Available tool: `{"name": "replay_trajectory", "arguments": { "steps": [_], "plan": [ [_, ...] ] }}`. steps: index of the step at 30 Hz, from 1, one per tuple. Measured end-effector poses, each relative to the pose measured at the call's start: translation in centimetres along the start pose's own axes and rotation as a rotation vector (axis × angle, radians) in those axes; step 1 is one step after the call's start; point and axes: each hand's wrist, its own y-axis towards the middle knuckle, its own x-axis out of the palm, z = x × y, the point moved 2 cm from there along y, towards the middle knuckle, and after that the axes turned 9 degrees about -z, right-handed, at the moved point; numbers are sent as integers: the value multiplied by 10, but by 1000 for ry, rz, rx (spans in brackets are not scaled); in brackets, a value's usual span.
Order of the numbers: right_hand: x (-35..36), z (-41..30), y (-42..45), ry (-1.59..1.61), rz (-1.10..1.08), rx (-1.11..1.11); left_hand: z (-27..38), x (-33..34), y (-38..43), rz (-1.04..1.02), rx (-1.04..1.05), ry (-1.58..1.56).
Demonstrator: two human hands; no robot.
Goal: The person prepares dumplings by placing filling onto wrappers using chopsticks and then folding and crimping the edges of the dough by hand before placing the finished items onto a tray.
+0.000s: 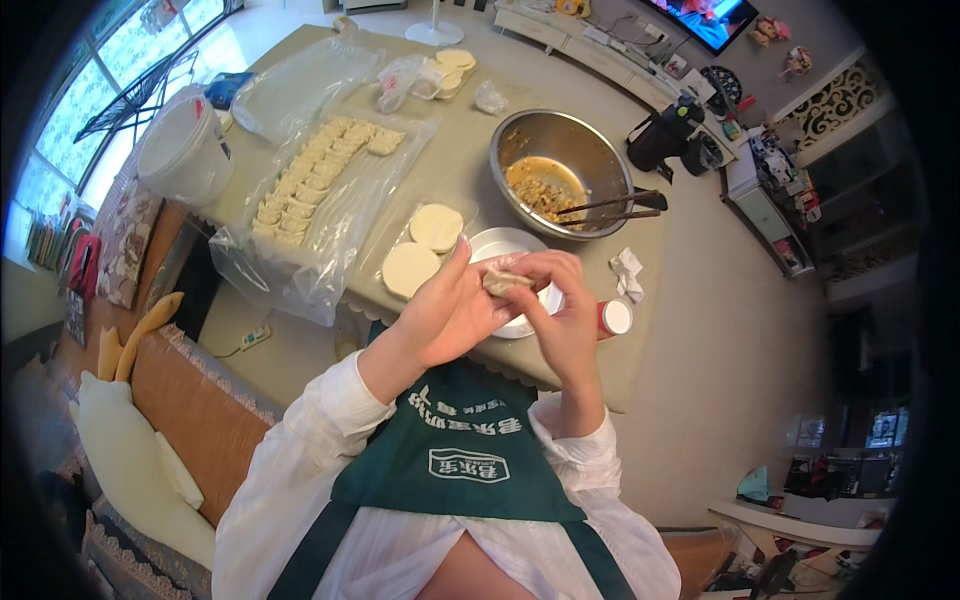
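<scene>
A folded dumpling lies across the fingers of my left hand, whose palm faces up with the thumb raised. The fingertips of my right hand pinch its edge. Beneath both hands is a white plate, partly covered by them. Round dumpling wrappers sit in two stacks on clear plastic left of the plate. Beyond the plate stands a steel bowl of chopped filling, with dark chopsticks resting in it. Rows of shaped dumplings lie on a plastic sheet farther left.
A white bucket stands at the table's left edge. More wrappers and crumpled plastic bags are at the far side. A red container with a white lid and crumpled tissue lie to the right.
</scene>
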Motion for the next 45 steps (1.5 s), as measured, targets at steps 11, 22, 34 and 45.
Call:
{"name": "replay_trajectory", "arguments": {
  "steps": [11,22,34,45],
  "plan": [
    [8,10,2,-78,0,-53,2,2,-2,65,-11,29],
    [21,8,8,-180,56,-111,0,-2,-5,47,24,103],
    [10,17,4,247,102,-23,4,-11,-8,20,19,-11],
    [-8,21,0,50,38,-37,10,-12,-5,50,-28,-75]
  ]
}}
